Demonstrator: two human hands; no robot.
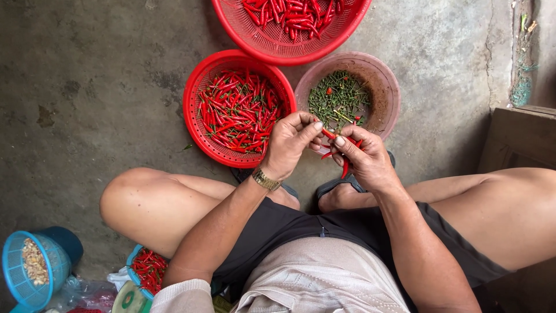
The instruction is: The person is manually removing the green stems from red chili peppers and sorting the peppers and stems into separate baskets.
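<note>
My right hand (365,159) holds a small bunch of red chilies (346,152), with tips sticking out below the fingers. My left hand (292,142), a gold watch on its wrist, pinches the end of one of those chilies, fingertips meeting the right hand's. Both hands hover above the near rim of a brownish bowl (385,87) that holds green stems. To its left a red basket (194,113) is filled with red chilies. A second red basket (272,46) of chilies sits at the top.
I squat on a grey concrete floor, knees spread, sandals under the hands. A blue basket (17,272) with pale bits stands at the bottom left, beside a small blue container of chilies (147,269). A wooden edge (515,139) lies at the right.
</note>
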